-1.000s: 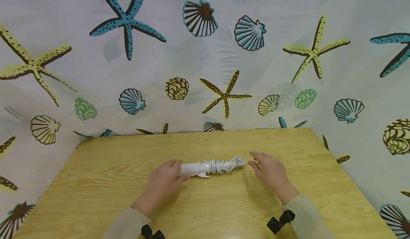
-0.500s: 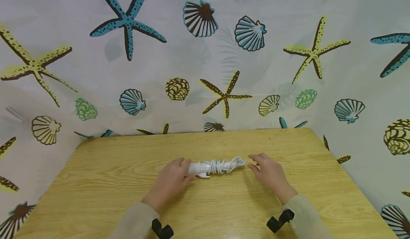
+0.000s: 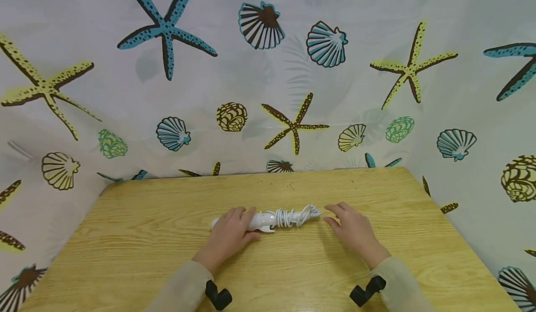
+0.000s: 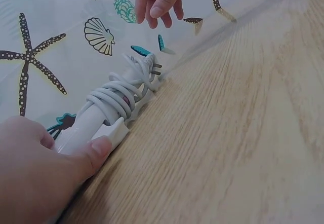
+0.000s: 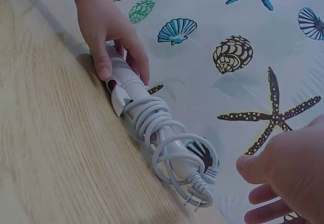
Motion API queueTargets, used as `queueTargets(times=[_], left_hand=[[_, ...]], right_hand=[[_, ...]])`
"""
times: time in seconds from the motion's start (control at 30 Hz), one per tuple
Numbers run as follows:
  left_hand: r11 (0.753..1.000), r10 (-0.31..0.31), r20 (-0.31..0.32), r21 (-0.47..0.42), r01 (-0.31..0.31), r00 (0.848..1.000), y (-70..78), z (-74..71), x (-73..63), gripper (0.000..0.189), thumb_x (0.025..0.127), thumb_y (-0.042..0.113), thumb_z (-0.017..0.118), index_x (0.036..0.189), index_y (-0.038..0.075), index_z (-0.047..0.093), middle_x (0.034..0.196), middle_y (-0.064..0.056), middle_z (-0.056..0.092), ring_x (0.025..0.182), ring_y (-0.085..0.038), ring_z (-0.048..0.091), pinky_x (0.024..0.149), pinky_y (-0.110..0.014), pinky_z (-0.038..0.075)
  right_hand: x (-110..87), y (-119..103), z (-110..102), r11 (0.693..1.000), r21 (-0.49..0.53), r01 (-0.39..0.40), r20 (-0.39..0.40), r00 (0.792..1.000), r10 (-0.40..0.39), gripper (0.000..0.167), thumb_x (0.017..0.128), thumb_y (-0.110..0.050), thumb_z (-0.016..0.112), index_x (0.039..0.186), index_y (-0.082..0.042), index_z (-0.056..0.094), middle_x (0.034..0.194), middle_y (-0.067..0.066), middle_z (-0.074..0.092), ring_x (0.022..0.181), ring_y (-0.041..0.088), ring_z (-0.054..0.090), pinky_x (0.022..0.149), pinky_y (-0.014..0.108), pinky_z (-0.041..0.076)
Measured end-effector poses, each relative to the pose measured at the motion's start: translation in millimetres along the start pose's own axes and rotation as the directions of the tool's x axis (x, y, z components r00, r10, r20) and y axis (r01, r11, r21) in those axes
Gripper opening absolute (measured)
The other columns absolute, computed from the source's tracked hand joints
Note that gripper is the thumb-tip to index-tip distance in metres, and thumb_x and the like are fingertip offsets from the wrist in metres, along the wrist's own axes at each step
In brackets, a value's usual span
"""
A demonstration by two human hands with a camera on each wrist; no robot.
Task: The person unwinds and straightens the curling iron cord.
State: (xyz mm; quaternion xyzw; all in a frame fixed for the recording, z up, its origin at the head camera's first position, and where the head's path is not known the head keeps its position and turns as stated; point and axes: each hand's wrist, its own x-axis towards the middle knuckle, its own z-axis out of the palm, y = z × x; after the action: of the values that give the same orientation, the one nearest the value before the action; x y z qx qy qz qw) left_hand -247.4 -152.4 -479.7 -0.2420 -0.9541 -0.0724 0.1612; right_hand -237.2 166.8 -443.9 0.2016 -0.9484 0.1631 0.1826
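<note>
Nearest me are my beige sleeves [image 3: 181,288], then my two hands, held apart. My left hand [image 3: 228,233] grips the white appliance [image 3: 260,219], thumb [image 4: 93,155] on the near side; my right hand [image 3: 355,232], loosely bent and holding nothing, hangs just off its corded end. The appliance lies between them on the wooden table [image 3: 276,270]. My left wrist view shows plug prongs [image 4: 157,69] too small to make out from my head; my right, a purple patch [image 5: 111,85] near that thumb. Beyond hangs shell-printed cloth [image 3: 201,89].
</note>
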Motion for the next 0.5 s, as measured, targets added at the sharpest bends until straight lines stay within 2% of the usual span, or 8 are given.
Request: queueTargets(times=[0.23,0.33,0.5], left_hand=[[1.0,-0.019,0.039,0.017,0.019,0.999,-1.4,12.2,1.7,0.071,0.082,0.054,0.061,0.137,0.011,0.045,0.117,-0.016,0.055,0.109,-0.034,0.051,0.096,-0.05,0.036],[0.999,-0.018,0.027,0.037,0.017,0.999,-2.9,16.1,2.3,0.07,0.083,0.053,0.06,0.138,0.012,0.045,0.115,-0.015,0.055,0.107,-0.034,0.052,0.097,-0.05,0.034],[0.997,-0.008,-0.001,0.082,0.008,1.0,-3.6,19.6,3.7,0.062,0.086,0.048,0.059,0.136,0.012,0.047,0.112,-0.014,0.057,0.104,-0.033,0.053,0.092,-0.049,0.039]], right_hand=[[-2.0,2,1,1.0,-0.011,-0.007,-0.011,1.0,0.007,0.029,0.084,-0.023,0.07,0.111,-0.012,0.066,0.094,0.006,0.062,0.072,0.015,0.06,0.051,0.029,0.046],[-2.4,2,0,1.0,-0.011,-0.007,-0.012,1.0,0.007,0.028,0.085,-0.023,0.069,0.111,-0.012,0.066,0.096,0.005,0.063,0.071,0.015,0.061,0.051,0.029,0.046],[-2.4,4,0,1.0,-0.002,-0.005,-0.012,1.0,0.005,0.028,0.085,-0.023,0.069,0.111,-0.011,0.066,0.097,0.005,0.063,0.072,0.018,0.062,0.053,0.031,0.048]])
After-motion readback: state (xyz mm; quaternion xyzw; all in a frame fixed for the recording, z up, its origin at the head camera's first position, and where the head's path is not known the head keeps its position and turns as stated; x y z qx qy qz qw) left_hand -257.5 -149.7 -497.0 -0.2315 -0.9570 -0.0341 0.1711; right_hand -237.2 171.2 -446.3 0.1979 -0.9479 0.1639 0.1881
